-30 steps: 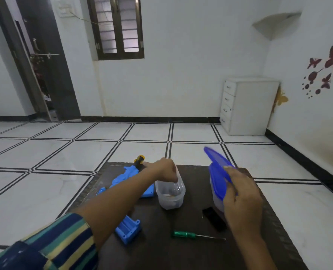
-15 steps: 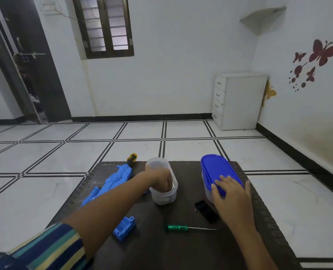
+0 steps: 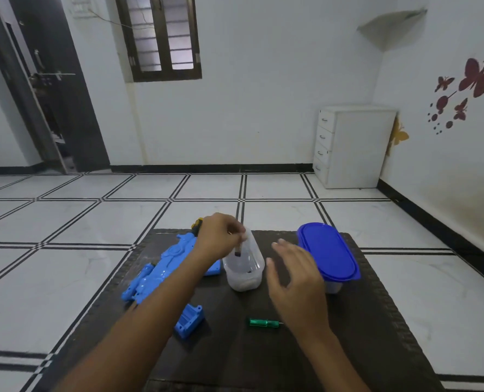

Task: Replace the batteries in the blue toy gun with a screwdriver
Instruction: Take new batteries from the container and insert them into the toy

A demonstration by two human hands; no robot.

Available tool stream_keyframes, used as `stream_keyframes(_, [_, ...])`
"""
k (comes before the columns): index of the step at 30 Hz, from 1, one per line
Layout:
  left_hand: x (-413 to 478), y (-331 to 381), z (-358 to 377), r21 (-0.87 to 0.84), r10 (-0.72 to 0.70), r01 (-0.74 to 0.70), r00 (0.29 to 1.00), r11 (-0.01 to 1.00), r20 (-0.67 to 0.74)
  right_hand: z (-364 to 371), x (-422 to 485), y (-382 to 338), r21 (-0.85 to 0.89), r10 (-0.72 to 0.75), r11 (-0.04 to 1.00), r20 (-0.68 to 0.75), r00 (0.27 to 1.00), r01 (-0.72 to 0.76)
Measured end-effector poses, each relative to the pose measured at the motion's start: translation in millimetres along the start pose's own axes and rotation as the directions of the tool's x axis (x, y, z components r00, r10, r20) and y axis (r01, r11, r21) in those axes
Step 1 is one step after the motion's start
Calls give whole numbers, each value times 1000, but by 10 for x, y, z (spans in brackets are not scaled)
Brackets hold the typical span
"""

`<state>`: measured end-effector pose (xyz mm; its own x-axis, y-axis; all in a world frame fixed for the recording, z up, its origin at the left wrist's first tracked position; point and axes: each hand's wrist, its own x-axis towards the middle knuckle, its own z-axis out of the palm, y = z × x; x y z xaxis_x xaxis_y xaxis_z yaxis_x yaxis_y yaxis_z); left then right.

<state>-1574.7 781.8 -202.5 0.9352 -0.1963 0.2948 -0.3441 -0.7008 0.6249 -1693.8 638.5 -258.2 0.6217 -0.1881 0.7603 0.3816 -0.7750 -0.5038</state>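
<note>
The blue toy gun (image 3: 164, 271) lies on the left of the dark table (image 3: 235, 349), partly hidden by my left forearm. Its blue battery cover (image 3: 189, 321) rests nearer me. My left hand (image 3: 221, 239) pinches a battery (image 3: 238, 249) upright just over the clear open container (image 3: 245, 271). My right hand (image 3: 294, 278) hovers with spread fingers between that container and the blue-lidded box (image 3: 330, 254), holding nothing. The green-handled screwdriver (image 3: 263, 323) lies on the table below my right hand.
A white drawer unit (image 3: 351, 147) stands at the far right wall. A dark door (image 3: 45, 89) is at the far left. Tiled floor surrounds the low table.
My left hand has come up out of the clear container with a battery. My right hand left the blue lid, now shut on its box, and moved left.
</note>
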Motion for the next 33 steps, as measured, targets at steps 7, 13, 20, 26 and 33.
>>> stream_keyframes(7, [-997,-252,-366,-546,-240,153,967,824,-90,408,-70,-527,376,133,866,461,878,-329])
stream_keyframes(13, [-1225,-592,-484,-602,-171,108,984,791,-48,647,-105,-704,352,101,881,512,853,-316])
stream_keyframes(20, [-1240,-1115,-507,-83,-48,38,991,996,-121,872,-100,-724,291,210,871,507,836,-395])
stream_keyframes(26, [-1288,-1379,-520,254,-133,80,971,964,196,961,-143,-695,280,274,830,548,791,-482])
stream_keyframes(33, [-1318,-1365,-538,229,-144,85,957,970,253,931,-175,-742,131,151,943,649,745,-305])
